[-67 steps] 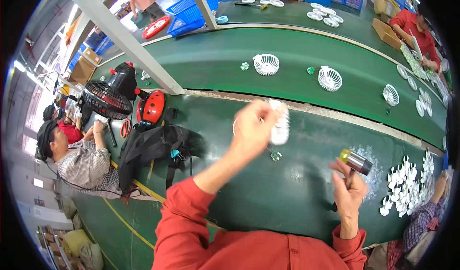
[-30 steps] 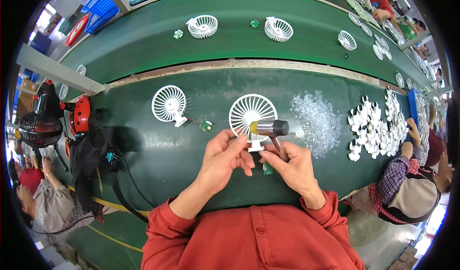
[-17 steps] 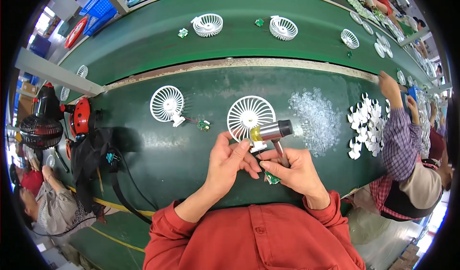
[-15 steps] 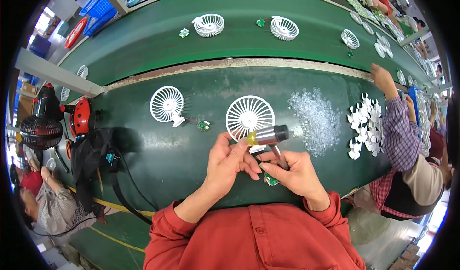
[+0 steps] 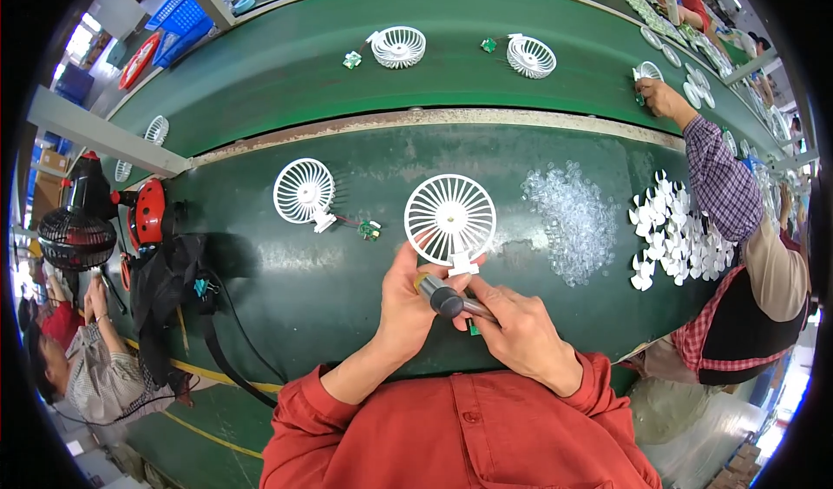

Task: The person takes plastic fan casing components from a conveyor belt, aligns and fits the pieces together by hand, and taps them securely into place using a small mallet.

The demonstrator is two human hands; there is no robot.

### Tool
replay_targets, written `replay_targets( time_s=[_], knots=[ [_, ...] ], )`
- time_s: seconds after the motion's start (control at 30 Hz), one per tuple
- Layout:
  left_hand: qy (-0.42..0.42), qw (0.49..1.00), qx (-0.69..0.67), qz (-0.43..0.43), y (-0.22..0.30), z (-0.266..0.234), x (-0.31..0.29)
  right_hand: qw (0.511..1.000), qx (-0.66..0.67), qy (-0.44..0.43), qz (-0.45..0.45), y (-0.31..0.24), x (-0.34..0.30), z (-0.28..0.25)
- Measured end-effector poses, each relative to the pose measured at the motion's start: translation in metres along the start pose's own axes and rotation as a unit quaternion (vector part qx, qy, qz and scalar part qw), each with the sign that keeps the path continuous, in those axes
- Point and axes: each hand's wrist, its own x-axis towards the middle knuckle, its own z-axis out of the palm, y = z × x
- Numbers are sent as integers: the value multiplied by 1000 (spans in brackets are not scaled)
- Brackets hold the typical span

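Note:
A round white fan guard (image 5: 427, 201) with radial ribs stands tilted in front of me, its small white neck piece (image 5: 462, 264) toward me. My left hand (image 5: 404, 305) holds it from below, fingers behind the rim. Closed round the handle of a small mallet (image 5: 442, 297), my right hand (image 5: 526, 331) sits to the right of the guard. The mallet's head, with a dark end and a yellowish end, lies in front of my left fingers, below the neck piece. A bit of green circuit board (image 5: 474, 327) shows under the handle, mostly hidden by my right hand.
Another fan guard (image 5: 304, 191) with a wired green board (image 5: 370, 230) lies left. Clear small plastic pieces (image 5: 570, 220) and white fan blades (image 5: 678, 236) are heaped right. Behind runs a green conveyor (image 5: 304, 64) with more guards. A co-worker's hand (image 5: 664, 100) reaches there. A black desk fan (image 5: 76, 236) stands left.
The mallet head has come down and left, off the guard's lower edge. My right hand has shifted left. Conveyor guards have moved right, and the co-worker's hand now reaches one.

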Motion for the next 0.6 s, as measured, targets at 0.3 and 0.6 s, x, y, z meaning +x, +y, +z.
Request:
replay_targets(
  time_s=[0.3,0.6],
  knots=[
    [35,993,98,60,-4,4,-4,980,-86,147,-108,5,8,-1],
    [5,980,175,97,-7,-1,-11,985,-53,136,-96,8,8,8]
  ],
)
